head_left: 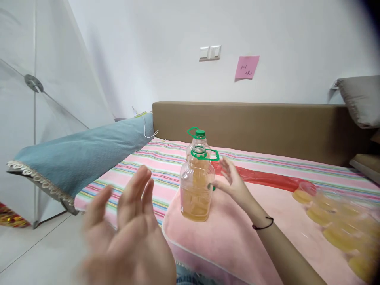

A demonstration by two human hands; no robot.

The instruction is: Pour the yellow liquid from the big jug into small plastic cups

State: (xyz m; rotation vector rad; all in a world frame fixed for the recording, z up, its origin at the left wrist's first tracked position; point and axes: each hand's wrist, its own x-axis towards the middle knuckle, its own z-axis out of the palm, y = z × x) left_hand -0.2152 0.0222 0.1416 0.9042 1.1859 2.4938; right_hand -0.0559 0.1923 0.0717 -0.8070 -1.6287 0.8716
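Note:
Two clear plastic bottles with green handles stand on a pink towel (255, 245) on the bed. The near bottle (197, 186) has no cap and is about a third full of amber liquid. The far bottle (199, 139) stands just behind it with a green cap on. My right hand (230, 180) is open beside the near bottle, fingers spread, and seems to have a small green cap against the palm. My left hand (130, 229) is raised close to the camera, blurred, palm open and holding nothing.
A red plastic bag (267, 179) lies across the striped sheet behind the bottles. Several clear cups of yellow liquid (335, 219) lie at the right. A blue-covered cushion (83, 156) is at the left, a brown headboard (252, 122) behind, and a tiled floor (32, 253) lower left.

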